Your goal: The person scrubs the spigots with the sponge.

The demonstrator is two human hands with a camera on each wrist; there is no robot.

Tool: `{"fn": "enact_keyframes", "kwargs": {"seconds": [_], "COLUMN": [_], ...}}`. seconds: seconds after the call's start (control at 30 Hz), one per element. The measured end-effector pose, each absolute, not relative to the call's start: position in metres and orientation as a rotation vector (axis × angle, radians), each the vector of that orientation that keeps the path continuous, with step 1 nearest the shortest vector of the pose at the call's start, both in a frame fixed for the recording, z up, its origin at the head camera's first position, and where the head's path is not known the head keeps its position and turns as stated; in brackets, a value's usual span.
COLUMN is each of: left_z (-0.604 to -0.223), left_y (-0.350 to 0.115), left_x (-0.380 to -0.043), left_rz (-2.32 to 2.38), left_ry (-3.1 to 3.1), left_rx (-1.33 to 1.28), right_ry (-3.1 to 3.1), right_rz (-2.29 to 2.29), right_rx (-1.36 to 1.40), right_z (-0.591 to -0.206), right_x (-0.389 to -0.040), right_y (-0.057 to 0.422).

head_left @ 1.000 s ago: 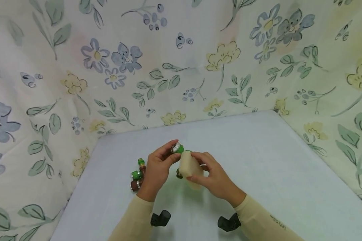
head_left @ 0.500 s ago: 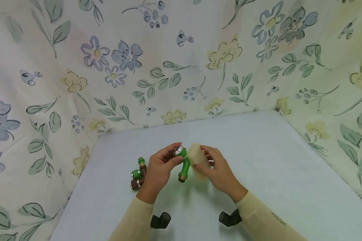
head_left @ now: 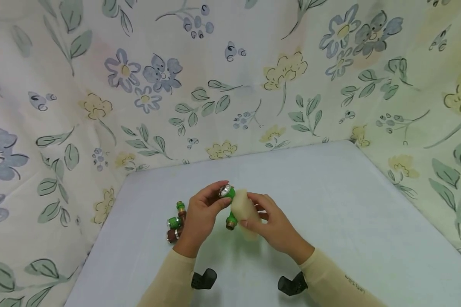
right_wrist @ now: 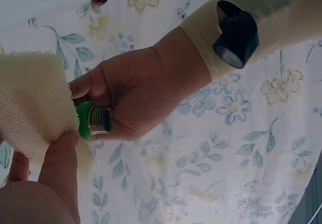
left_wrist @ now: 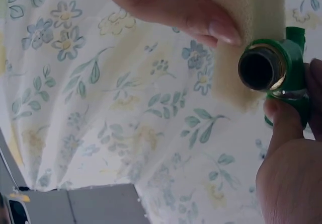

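Note:
My left hand [head_left: 201, 215] pinches a green tap [head_left: 231, 221] near its silver-rimmed round knob, thumb on the near side. The tap's lower end has brass threads around a dark opening, plain in the left wrist view. With thumb and fingers my right hand [head_left: 273, 222] grips a cream sponge [head_left: 243, 208]. In the head view the sponge overlaps the middle of the tap and hides most of its curved body. From the right wrist, the sponge [right_wrist: 30, 98] lies against the tap [right_wrist: 86, 119], with the threaded end poking out beyond its edge.
On the white table [head_left: 330, 192], to the left of my left forearm, lies a brown and green pipe fitting [head_left: 182, 216] with several ends. Black wrist cameras [head_left: 205, 279] stick out from both sleeves. Floral cloth [head_left: 230, 85] hangs behind and at the sides.
The sponge swung right, off the tap, half a second ago, uncovering its curved green body. Now it is back to the left over it. My left hand keeps its grip, moving only slightly.

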State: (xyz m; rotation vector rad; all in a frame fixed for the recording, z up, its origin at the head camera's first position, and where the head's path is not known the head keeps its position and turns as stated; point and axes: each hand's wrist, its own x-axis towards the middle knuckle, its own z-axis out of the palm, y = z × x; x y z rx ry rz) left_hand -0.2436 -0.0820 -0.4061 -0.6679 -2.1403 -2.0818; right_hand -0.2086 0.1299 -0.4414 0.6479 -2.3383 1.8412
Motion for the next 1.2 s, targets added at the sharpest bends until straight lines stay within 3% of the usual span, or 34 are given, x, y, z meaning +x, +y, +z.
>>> {"fn": "enact_keyframes", "kwargs": {"seconds": [0.23,0.87,1.2], "left_z": [-0.408,-0.406,-0.409], "left_y": [-0.085,-0.090,-0.089], "left_x": [-0.246,-0.247,-0.246], "left_rz": [-2.048,-2.518,-2.616], "left_ry": [-2.119,-1.917,-1.879], "left_rx": [-0.645,-0.517,-0.524], "right_ry": [-2.268,-2.015,-2.074], "right_rz": [1.832,1.936,1.897], "right_rx": [0.897,1.006,0.897], "right_z": [-0.422,-0.395,-0.392], "right_x": [-0.190,-0.183,-0.188], "right_y": [0.119,0.120,0.126]}}
